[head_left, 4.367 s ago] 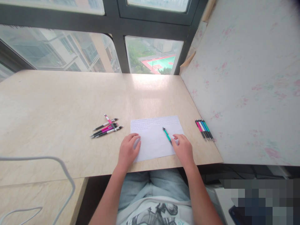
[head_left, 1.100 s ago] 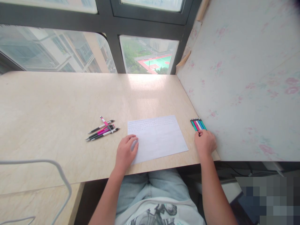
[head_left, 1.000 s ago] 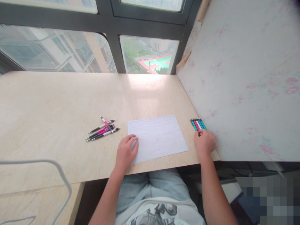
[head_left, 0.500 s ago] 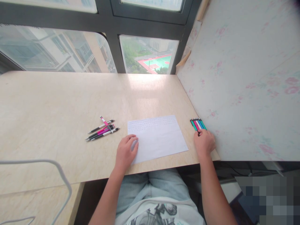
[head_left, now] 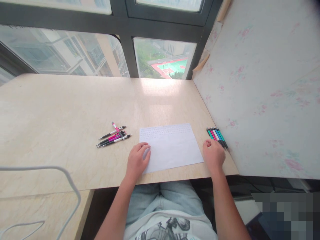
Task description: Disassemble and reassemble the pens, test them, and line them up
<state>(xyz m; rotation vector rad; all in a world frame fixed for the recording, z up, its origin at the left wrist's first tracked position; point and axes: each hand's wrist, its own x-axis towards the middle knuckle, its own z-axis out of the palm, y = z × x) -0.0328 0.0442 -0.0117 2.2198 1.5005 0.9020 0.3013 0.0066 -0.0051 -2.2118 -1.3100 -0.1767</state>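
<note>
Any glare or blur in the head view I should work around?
Head view: glare whitens the table near the window, short of the paper; the writing is too faint and small to read; a pixelated patch masks the lower right; the upper right corner is dark.
</note>
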